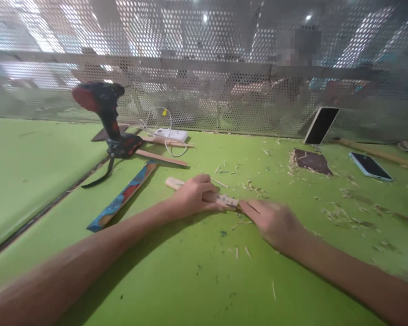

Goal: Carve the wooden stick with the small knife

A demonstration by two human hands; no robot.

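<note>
My left hand (194, 197) is closed around a pale wooden stick (174, 183) that lies flat on the green table (177, 280). The stick's rounded end pokes out to the left of the hand. My right hand (272, 222) is blurred by motion and touches the stick's right end with its fingertips; its fingers look stretched forward, and whether they grip the stick is unclear. Small wood shavings (251, 186) lie scattered around both hands.
A red and black cordless drill (105, 113) stands at the back left. Beside it lie a painted blue and red stick (122, 197), plain sticks (161, 158) and a white charger with cable (172, 134). One phone (321, 125) leans on the perforated screen, another phone (370, 166) lies flat. A brown sheet (311, 161) lies nearby.
</note>
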